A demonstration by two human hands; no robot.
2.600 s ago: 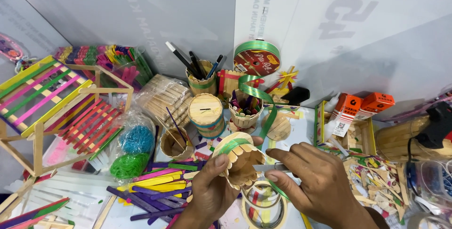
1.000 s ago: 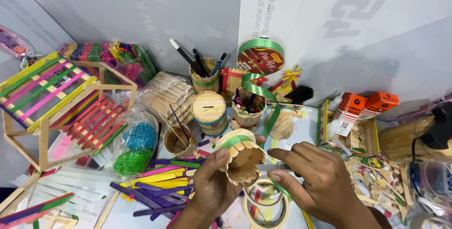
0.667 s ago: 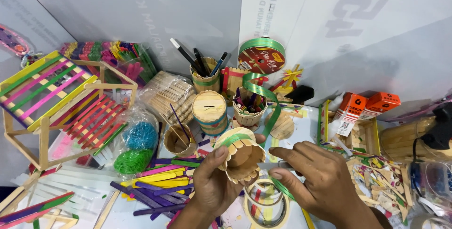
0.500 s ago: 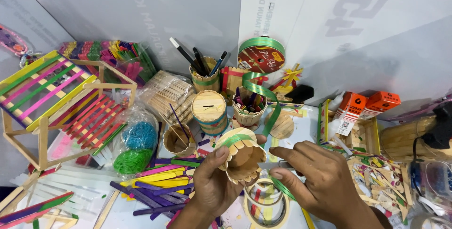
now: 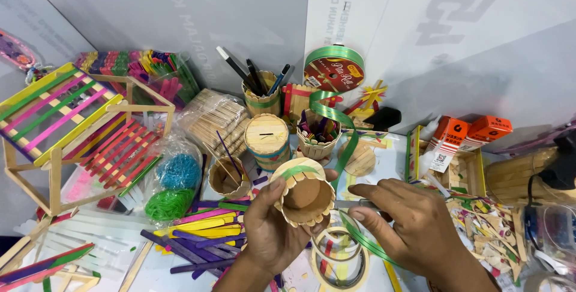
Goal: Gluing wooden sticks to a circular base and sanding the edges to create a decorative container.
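Surface: a pale tabletop (image 5: 78,250) is seen, crowded with craft goods and backed by light wall panels (image 5: 180,10).
Room: only the panels and the table edge are shown; nothing further can be made out.
Left side: a house frame of coloured sticks (image 5: 72,124) is stood at the left, with bags of blue and green filler (image 5: 171,187) just beside it.
Middle: loose coloured sticks (image 5: 198,232) are scattered near the wrists; a bundle of plain sticks (image 5: 213,121), a stick-built pen holder (image 5: 262,97) and a lidded wooden cylinder with a slot (image 5: 267,139) are set behind.
Back: a spool of green ribbon (image 5: 333,70) is propped against the wall, its ribbon trailing down toward the hands.
Right side: two orange-capped glue bottles (image 5: 447,139) are placed in a small tray.
Thing in hand: a small round cup of craft sticks (image 5: 302,193), bare wood with a green band at its rim, is held above the tabletop in the centre foreground.
Direction: its open mouth is turned up toward the camera and slightly right; its long axis is tilted away from the viewer.
Left hand (image 5: 273,232): curled around the cup from below and left, thumb pressed on the rim.
Right hand (image 5: 408,226): fingers brought together, pinching a thin grey piece (image 5: 345,204) that is touching the cup's side.
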